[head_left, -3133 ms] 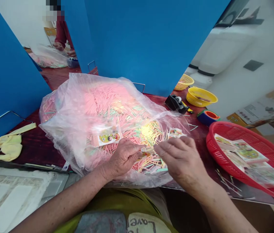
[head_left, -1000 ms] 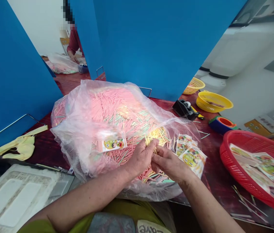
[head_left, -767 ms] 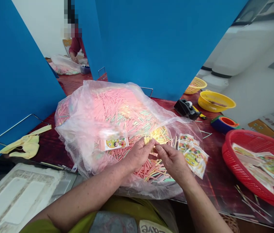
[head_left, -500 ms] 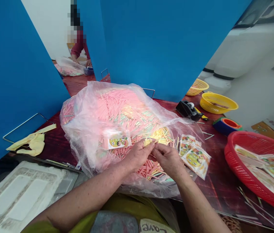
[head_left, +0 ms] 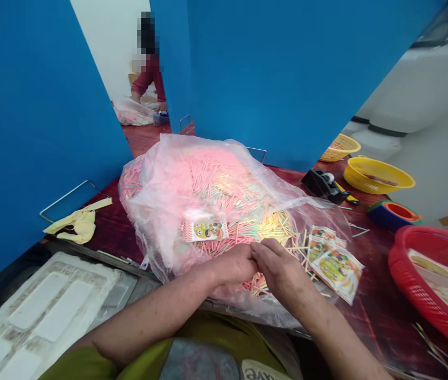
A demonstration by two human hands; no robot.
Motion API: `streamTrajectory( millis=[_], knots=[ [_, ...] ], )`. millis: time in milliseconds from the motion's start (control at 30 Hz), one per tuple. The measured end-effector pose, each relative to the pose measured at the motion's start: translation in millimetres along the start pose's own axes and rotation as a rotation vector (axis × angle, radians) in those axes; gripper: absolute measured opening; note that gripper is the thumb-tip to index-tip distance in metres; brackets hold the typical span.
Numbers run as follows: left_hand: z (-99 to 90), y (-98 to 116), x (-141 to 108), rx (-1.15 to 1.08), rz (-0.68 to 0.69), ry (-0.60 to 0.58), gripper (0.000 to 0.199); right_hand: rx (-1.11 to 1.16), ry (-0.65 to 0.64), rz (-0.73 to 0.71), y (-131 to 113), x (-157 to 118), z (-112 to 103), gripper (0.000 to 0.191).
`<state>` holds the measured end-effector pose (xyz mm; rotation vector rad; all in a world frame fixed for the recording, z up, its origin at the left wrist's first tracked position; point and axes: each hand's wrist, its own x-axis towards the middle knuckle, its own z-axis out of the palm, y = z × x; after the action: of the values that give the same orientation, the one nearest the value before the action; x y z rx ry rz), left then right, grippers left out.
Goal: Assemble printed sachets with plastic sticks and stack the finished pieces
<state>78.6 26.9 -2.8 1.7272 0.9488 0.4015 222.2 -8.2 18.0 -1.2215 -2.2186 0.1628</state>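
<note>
My left hand (head_left: 236,265) is closed in front of a clear plastic bag (head_left: 150,198) of thin sticks. The bunch of yellow sticks it held a moment ago is hidden by the fingers. My right hand (head_left: 277,264) has its fingers stretched out side by side, their tips against my left hand. Pink sticks (head_left: 204,166) and green ones fill most of the bag, with a patch of yellow sticks (head_left: 274,226) just beyond my hands. A printed packet (head_left: 207,230) lies on the left part of the pile. Several more printed packets (head_left: 335,267) overlap to the right.
A red basket (head_left: 400,258) with packets stands at the right. Behind it are tape rolls (head_left: 378,215), a black tape dispenser (head_left: 321,186) and a yellow basket (head_left: 404,181). A yellow cloth (head_left: 83,226) lies left. Blue partitions (head_left: 255,79) rise behind; another person's arm (head_left: 147,82) shows through a gap.
My left fingers have closed over the yellow sticks, which no longer show. My right fingers have gone from a pinch to stretched out. The whole view has shifted, so things appear farther right.
</note>
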Motion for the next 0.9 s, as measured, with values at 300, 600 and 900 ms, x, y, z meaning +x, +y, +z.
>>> streamTrajectory(
  millis=[300, 600, 900],
  knots=[
    [-13.0, 21.1, -17.1, 0.602, 0.103, 0.003, 0.04, -0.035, 0.168, 0.079, 24.8, -44.8, -8.1, 0.014],
    [-107.6, -6.2, -14.8, 1.174, -0.193, 0.352, 0.05, 0.048, 0.063, 0.377, 58.7, -63.5, -22.9, 0.018],
    [-124.1, 12.2, -10.7, 0.994, -0.078, 0.394, 0.021, 0.729, 0.235, 0.605, 31.6, -61.3, -36.8, 0.009]
  ],
)
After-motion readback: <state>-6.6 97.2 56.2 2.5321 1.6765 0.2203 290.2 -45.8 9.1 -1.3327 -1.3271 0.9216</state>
